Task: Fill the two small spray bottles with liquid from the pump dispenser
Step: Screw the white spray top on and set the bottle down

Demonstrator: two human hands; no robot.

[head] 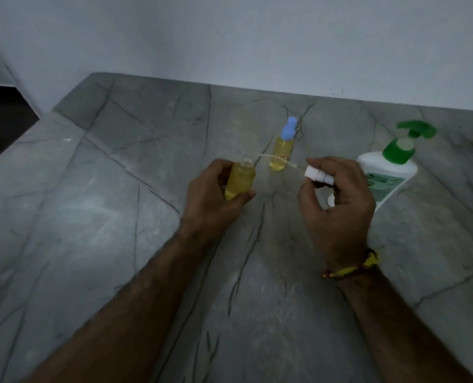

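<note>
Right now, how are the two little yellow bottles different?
The bottle in the left hand has no top: the open bottle shows a bare neck, and it is held tilted. The capped bottle wears a blue spray top and stands upright on the counter, untouched. Both are small, clear and filled with yellow liquid.

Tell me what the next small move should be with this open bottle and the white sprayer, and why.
Probably guide the dip tube into the open neck of the uncapped bottle in the left hand, then screw on the white sprayer that the right hand holds. That bottle already looks full of yellow liquid, and the blue-capped bottle stands closed on the counter.
</note>
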